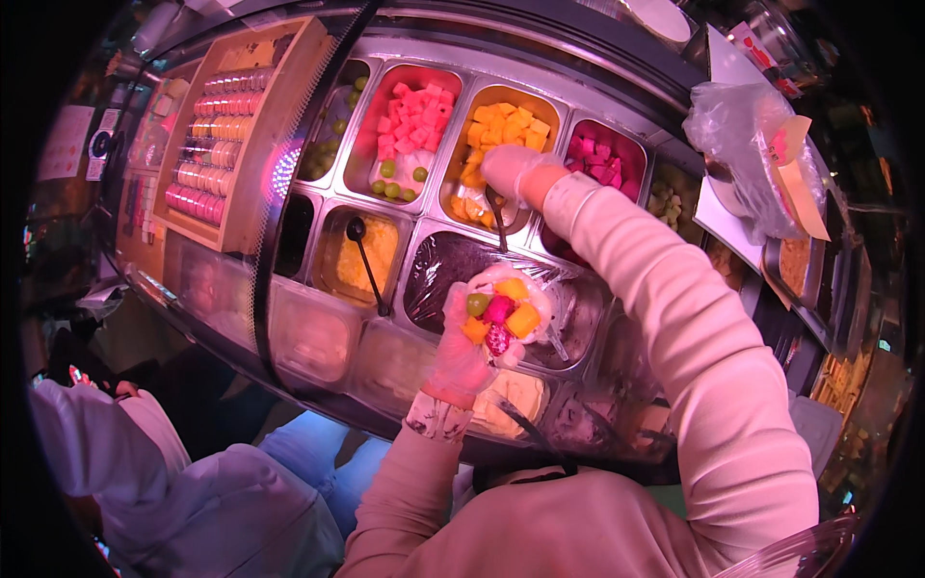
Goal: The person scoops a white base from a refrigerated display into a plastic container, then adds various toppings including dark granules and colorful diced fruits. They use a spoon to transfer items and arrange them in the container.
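Note:
My left hand [457, 352], in a clear glove, holds up a round white dessert [542, 310] over the film-covered pan. Orange mango cubes [523, 320], magenta dragon fruit pieces [498, 308] and a green grape [477, 304] sit on top of it. My right hand [515, 171], also gloved, reaches into the metal pan of diced mango [504, 123]. Its fingers are drawn together at the mango, and what lies between them is hidden. A dark utensil handle [497, 217] leans out of that pan, just below the hand.
Pans of pink cubes with grapes [416, 116] and magenta cubes [603, 159] flank the mango. A black spoon [356, 229] rests in a yellow-filled pan [371, 255]. At left stands a wooden-framed display [226, 135]; a plastic bag [747, 140] lies right. Another person's sleeve [116, 443] shows lower left.

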`<state>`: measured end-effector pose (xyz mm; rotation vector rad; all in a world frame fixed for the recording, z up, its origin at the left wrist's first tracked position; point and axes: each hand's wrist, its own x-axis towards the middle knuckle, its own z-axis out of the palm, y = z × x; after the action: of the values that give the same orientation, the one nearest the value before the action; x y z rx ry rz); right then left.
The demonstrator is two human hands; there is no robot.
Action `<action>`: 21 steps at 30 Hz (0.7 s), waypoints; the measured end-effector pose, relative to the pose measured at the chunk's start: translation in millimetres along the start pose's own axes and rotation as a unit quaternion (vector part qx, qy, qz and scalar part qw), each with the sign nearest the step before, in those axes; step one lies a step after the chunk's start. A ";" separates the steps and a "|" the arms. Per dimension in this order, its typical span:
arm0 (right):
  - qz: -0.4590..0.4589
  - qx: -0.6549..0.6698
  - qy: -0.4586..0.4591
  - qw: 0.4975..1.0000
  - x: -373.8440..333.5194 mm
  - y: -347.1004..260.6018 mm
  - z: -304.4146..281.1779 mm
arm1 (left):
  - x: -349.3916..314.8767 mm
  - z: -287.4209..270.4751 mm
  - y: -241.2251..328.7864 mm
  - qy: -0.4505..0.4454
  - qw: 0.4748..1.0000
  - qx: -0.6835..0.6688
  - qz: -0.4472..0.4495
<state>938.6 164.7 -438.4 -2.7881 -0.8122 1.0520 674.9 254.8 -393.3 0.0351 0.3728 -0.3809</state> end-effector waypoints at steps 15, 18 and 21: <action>-0.290 0.452 0.238 0.809 -195.1 -47.6 -16.8 | -2.0 -2.0 37.2 -0.036 0.997 -0.014 0.069; -0.360 0.292 0.314 0.829 -210.9 -65.9 -13.0 | -7.2 15.5 24.9 -0.011 0.996 -0.043 0.076; -0.348 0.272 0.372 0.816 -215.1 -80.1 7.7 | -13.3 5.9 18.3 -0.018 0.997 -0.069 0.018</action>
<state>761.7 126.7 -297.0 -1.8627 -1.0368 0.0106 672.3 275.8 -383.6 -0.1003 0.3617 -0.3196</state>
